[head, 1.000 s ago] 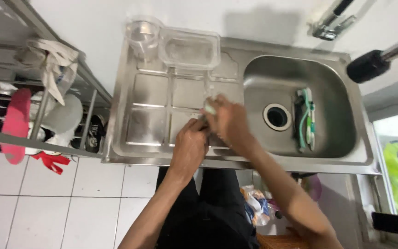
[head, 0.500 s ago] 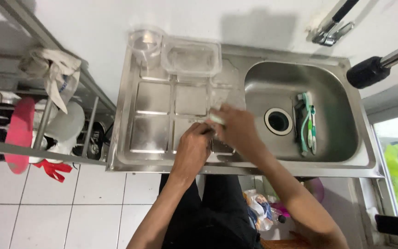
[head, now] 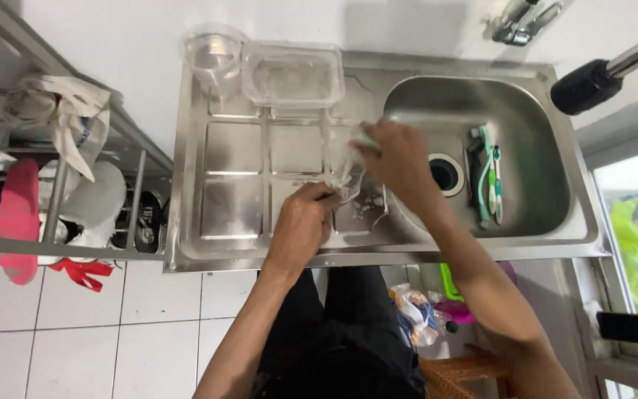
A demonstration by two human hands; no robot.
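Note:
Both my hands are over the steel drainboard (head: 234, 148), next to the sink basin (head: 533, 148). My left hand (head: 303, 225) grips the lower edge of a clear see-through item (head: 345, 177); I cannot tell its exact shape. My right hand (head: 402, 161) presses on that item from the right with its fingers closed on a small pale sponge (head: 361, 139), which is mostly hidden. Soap foam (head: 367, 207) lies on the drainboard just below the item.
A clear rectangular tub (head: 293, 74) and a clear cup (head: 212, 55) stand at the back of the drainboard. Toothbrushes (head: 487, 174) lie in the basin beside the drain (head: 446, 174). A tap (head: 522, 16) and a black handle (head: 603, 72) are at the upper right. A rack (head: 53, 214) with shoes and a cloth stands at the left.
My right hand has moved up and to the right over the clear item. My left hand has held its grip at the item's lower edge.

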